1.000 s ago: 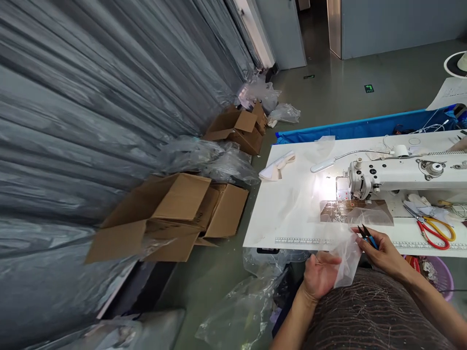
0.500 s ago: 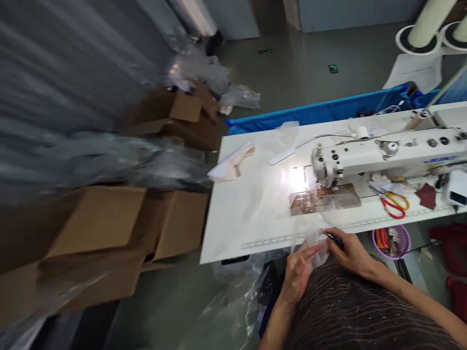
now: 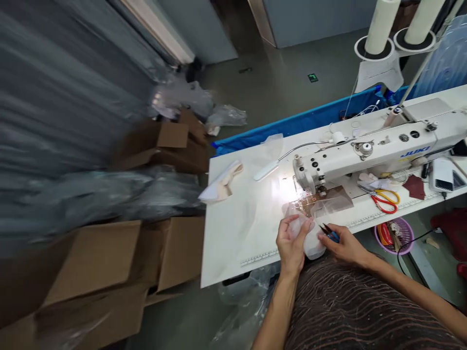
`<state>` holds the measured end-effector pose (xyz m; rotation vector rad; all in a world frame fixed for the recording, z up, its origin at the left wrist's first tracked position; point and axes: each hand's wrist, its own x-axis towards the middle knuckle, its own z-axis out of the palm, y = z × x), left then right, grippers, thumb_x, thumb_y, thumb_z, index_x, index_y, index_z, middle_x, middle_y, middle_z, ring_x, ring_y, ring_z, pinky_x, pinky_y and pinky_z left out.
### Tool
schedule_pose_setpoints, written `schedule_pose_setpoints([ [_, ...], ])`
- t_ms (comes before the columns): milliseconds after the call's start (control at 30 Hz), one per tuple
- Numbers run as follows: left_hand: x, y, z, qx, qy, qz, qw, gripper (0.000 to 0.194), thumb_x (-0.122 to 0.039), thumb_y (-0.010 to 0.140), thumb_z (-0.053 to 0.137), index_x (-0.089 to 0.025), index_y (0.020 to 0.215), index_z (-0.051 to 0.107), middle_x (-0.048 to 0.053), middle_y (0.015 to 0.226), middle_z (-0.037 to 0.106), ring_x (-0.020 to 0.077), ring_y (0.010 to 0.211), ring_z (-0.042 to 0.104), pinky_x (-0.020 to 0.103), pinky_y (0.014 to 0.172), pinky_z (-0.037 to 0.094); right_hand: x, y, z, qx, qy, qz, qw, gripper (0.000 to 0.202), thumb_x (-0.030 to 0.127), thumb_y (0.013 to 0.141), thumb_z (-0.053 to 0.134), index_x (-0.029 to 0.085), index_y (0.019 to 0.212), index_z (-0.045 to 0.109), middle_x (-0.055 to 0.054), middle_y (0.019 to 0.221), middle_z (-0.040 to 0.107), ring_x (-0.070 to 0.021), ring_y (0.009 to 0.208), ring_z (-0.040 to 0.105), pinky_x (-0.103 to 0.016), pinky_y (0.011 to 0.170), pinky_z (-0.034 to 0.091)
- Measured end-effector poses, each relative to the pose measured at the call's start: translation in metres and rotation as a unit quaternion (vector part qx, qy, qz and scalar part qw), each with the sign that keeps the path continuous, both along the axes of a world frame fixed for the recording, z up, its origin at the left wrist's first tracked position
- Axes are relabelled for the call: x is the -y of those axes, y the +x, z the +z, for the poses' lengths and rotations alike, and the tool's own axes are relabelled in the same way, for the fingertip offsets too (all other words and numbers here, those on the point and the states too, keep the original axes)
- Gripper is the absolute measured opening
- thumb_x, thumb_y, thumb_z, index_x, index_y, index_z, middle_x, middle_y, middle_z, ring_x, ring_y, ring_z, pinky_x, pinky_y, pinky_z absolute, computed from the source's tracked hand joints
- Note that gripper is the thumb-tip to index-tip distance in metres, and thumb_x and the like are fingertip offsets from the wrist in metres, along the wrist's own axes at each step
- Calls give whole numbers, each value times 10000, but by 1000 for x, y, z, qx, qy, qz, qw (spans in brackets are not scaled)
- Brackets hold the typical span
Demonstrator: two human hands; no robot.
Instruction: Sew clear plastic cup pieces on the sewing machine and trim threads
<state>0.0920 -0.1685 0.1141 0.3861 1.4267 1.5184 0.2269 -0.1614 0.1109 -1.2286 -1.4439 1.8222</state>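
Note:
My left hand (image 3: 293, 241) pinches a piece of sheer white fabric (image 3: 313, 243) at the table's front edge. Closed around small blue-handled thread snips (image 3: 332, 235), my right hand (image 3: 345, 245) is beside the same fabric, and the dark blades point up and to the left. Whether its fingers also grip the cloth I cannot tell. Just beyond the hands stands a white sewing machine (image 3: 339, 163), its needle area over a brownish plate (image 3: 333, 198) with sheer cloth across it. Lamp light falls brightly left of the needle.
Scissors (image 3: 383, 198) with red and yellow handles lie right of the hands. A folded cream fabric piece (image 3: 222, 183) rests at the table's left end, near a white lamp (image 3: 266, 171). Cardboard boxes (image 3: 97, 260) stand left; a purple basket (image 3: 404, 231) sits below the table's right side.
My left hand has risen over the table edge with the fabric, which is spread wider. The snips show more clearly in my right hand. The head view has shifted right.

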Motion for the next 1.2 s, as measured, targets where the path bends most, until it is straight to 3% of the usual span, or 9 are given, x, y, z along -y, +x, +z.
schedule_pose_setpoints([
  [67, -4, -4, 1, -20, 28, -10, 999, 421, -348, 517, 887, -168, 787, 618, 55, 941, 740, 198, 805, 720, 318, 756, 577, -2, -1, 3, 2, -22, 13, 1000, 397, 596, 834, 512, 202, 786, 518, 76, 509, 421, -90, 351, 390, -221, 355, 335],
  [167, -8, -9, 5, -46, 42, -16, 998, 383, -385, 504, 887, -143, 668, 640, 80, 881, 749, 226, 843, 720, 348, 818, 568, -5, -4, 8, -2, 4, 25, 1000, 415, 619, 843, 504, 211, 764, 507, 75, 479, 415, -101, 343, 427, -221, 358, 341],
  [400, -2, -19, 10, -51, 32, -22, 998, 512, -372, 583, 863, -159, 1006, 667, 95, 1008, 741, 191, 872, 708, 305, 809, 564, -3, -9, 12, 16, 86, 48, 995, 390, 549, 896, 466, 207, 721, 532, 40, 520, 450, -108, 430, 426, -223, 405, 331],
  [600, 5, -24, 8, -112, 27, -38, 993, 466, -396, 602, 835, -146, 963, 678, 93, 956, 740, 172, 770, 696, 282, 728, 565, -1, -7, 6, 36, 119, 70, 990, 395, 528, 895, 475, 199, 683, 531, 23, 575, 477, -123, 537, 418, -243, 505, 355],
  [800, 6, -21, 13, -160, 19, -38, 986, 446, -371, 578, 826, -143, 930, 673, 87, 893, 742, 178, 681, 701, 289, 678, 568, -2, -7, 12, 50, 110, 34, 992, 424, 561, 917, 397, 189, 808, 569, -3, 660, 568, -138, 597, 478, -260, 573, 392],
  [967, 8, -19, 12, -189, 29, -42, 981, 445, -392, 596, 814, -150, 944, 680, 91, 905, 745, 185, 700, 703, 316, 723, 576, -1, -13, 16, 62, 102, 11, 993, 644, 655, 941, 186, 195, 799, 614, -14, 622, 541, -153, 568, 497, -273, 540, 384],
  [1200, 11, -20, 9, -195, 37, -55, 979, 436, -402, 624, 803, -151, 962, 689, 95, 934, 744, 203, 766, 709, 327, 758, 577, -3, -17, 13, 86, 143, 23, 986, 679, 685, 928, 196, 189, 809, 645, -9, 583, 550, -149, 525, 496, -286, 570, 398],
])
